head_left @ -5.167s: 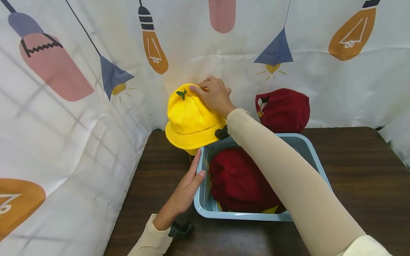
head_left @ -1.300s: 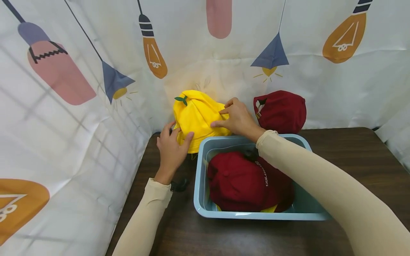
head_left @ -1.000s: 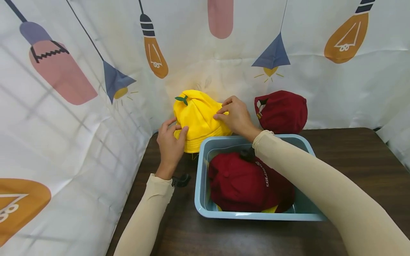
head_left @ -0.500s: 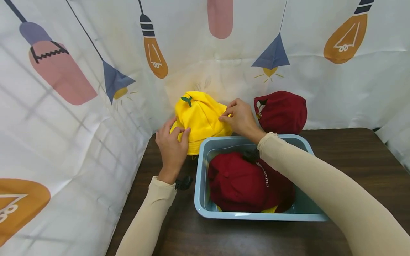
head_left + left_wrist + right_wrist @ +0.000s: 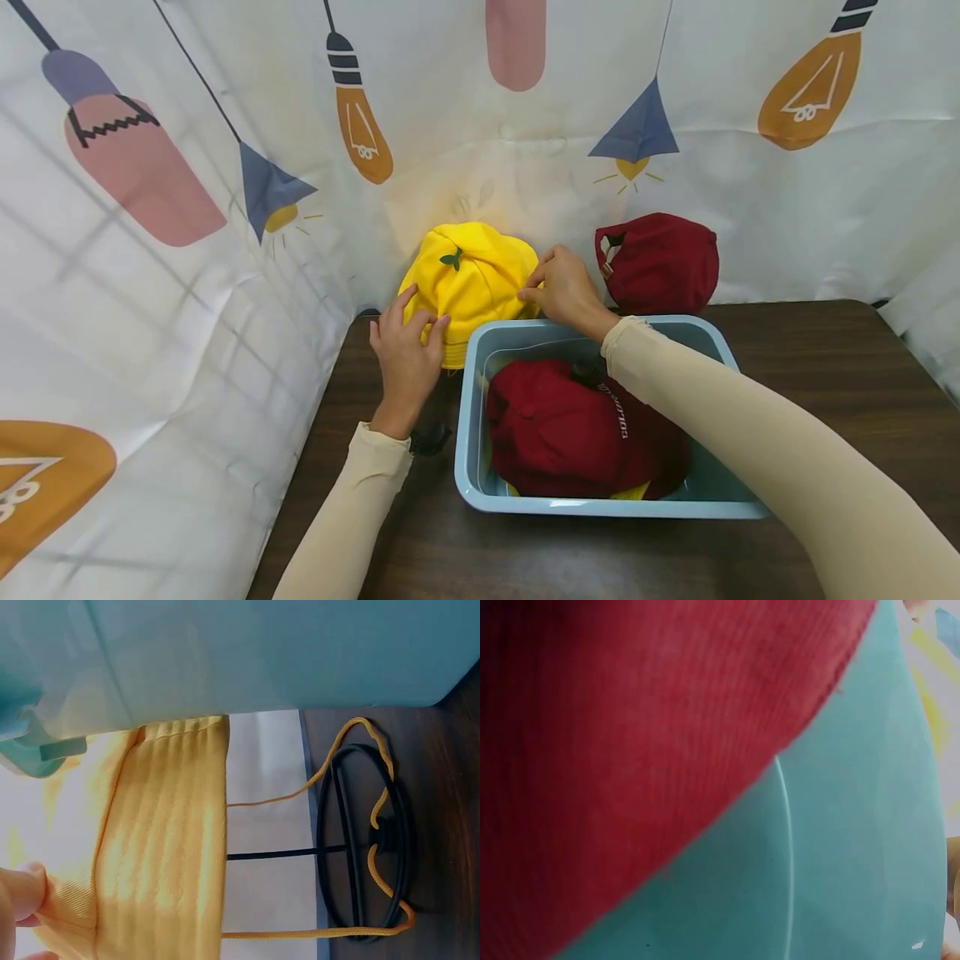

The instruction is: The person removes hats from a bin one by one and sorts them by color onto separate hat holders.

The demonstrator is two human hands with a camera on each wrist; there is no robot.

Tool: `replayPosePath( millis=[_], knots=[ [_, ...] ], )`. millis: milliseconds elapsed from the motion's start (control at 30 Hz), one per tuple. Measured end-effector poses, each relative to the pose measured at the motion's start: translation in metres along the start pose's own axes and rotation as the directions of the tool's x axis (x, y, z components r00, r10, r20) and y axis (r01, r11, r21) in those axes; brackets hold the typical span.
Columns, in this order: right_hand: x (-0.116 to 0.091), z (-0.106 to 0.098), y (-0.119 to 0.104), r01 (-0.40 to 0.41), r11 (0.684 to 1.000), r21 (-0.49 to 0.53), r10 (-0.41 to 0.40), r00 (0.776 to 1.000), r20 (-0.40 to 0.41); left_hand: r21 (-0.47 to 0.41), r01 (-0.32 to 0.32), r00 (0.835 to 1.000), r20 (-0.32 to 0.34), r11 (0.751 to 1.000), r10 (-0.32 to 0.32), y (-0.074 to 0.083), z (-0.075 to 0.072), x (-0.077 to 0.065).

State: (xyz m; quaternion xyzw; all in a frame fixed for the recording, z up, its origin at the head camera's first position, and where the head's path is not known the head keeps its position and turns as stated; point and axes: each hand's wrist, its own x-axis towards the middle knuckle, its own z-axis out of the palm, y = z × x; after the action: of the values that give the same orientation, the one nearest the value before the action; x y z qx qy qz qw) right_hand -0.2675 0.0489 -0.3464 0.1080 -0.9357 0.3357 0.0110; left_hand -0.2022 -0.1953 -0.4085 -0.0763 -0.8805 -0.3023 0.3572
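Observation:
A yellow bucket hat with a green sprout on its crown sits on a black wire stand at the back left of the table. My left hand pinches the hat's left side near the brim, thumb and index finger close together. On the opposite side, my right hand pinches the brim's edge between thumb and fingertips. The left wrist view shows the ribbed brim, an orange cord hanging in a loop round the stand's base, and my thumb against the fabric.
A light blue basin stands in front, its corner overlapping the hat's brim. In it lie dark red caps, with bits of yellow fabric beneath. Another dark red cap is raised behind the basin. A patterned curtain closes off the back.
Before, the right hand held the hat's top and the left touched the basin. Now both hands are at the brim; the hat has turned, its sprout shifting right and down, its crown lower.

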Motion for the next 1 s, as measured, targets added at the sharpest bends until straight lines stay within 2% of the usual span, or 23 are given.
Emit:
replayPosePath(
  millis=[233, 500, 633, 800, 900, 1000],
  knots=[
    [0.0, 0.003, -0.006, -0.018, 0.999, -0.033, 0.018, 1.0, 0.006, 0.033, 0.029, 0.999, 0.02, 0.999, -0.03, -0.008, 0.0, 0.01],
    [0.001, 0.008, -0.007, -0.028, 0.998, -0.054, 0.027, 1.0, -0.006, 0.043, 0.041, 0.997, 0.058, 0.998, -0.043, -0.013, -0.001, 0.007],
    [-0.002, 0.004, -0.005, 0.0, 0.999, -0.046, 0.001, 1.0, 0.018, 0.041, 0.052, 0.997, 0.062, 0.998, -0.054, -0.013, -0.005, 0.007],
    [-0.01, -0.012, -0.009, 0.089, 0.996, -0.027, -0.089, 0.996, 0.009, 0.03, 0.042, 0.998, 0.035, 0.999, -0.043, -0.005, -0.017, 0.009],
    [-0.016, -0.025, -0.016, 0.139, 0.99, 0.003, -0.139, 0.99, -0.023, -0.008, 0.005, 1.0, 0.006, 1.0, -0.005, 0.002, -0.029, 0.013],
    [-0.026, -0.04, -0.024, 0.183, 0.983, 0.025, -0.182, 0.982, -0.042, -0.069, -0.033, 0.999, 0.024, 0.997, 0.035, 0.012, -0.045, 0.016]
  ],
)
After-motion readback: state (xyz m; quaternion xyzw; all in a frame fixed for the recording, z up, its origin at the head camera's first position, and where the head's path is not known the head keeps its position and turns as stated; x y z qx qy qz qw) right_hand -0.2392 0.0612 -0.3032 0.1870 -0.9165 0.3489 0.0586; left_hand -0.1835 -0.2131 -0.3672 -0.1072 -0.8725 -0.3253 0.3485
